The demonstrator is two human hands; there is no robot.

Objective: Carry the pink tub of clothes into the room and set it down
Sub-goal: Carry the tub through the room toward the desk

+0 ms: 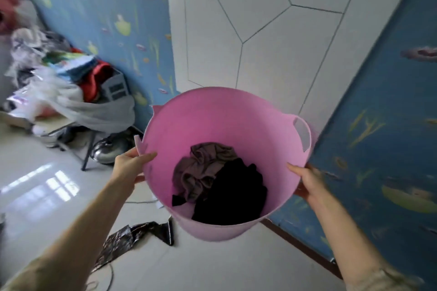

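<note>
sleeves: beige cuffs at 7 and 5 o'clock, both forearms reaching up toward frame centre.
left hand (130, 166): clamped on the tub rim at 9 o'clock of the tub, thumb over the inside of the rim, fingers underneath outside.
right hand (310, 184): clamped on the rim at 3 o'clock of the tub, thumb tip on the rim, rest of the fingers wrapped behind the wall.
pink tub (212, 116): held up off the floor between the two hands, centre frame, mouth tilted toward the camera. One handle cut-out visible at 2 o'clock of the rim; a torn-looking tab sticks up beside the left thumb.
clothes: low in the tub, well under the rim. Black garment (233, 198) on the near side, brown-grey garment (201, 165) crumpled against it at 10 o'clock.
floor (212, 267): glossy pale tile, window reflection at 9 o'clock.
black foil scrap (132, 241): lying on the floor under the tub at 7 o'clock, thin cable looping near it.
metal pot lid (106, 149): on the floor just beyond the left hand, under the table.
table (54, 125): at 10 o'clock, piled with mixed fabric, bags and a grey crate; details blurred.
walls: blue fish-pattern wallpaper at 11 o'clock and down the right edge; white panel (260, 30) with thin angular lines at 12 o'clock, behind the tub.
</note>
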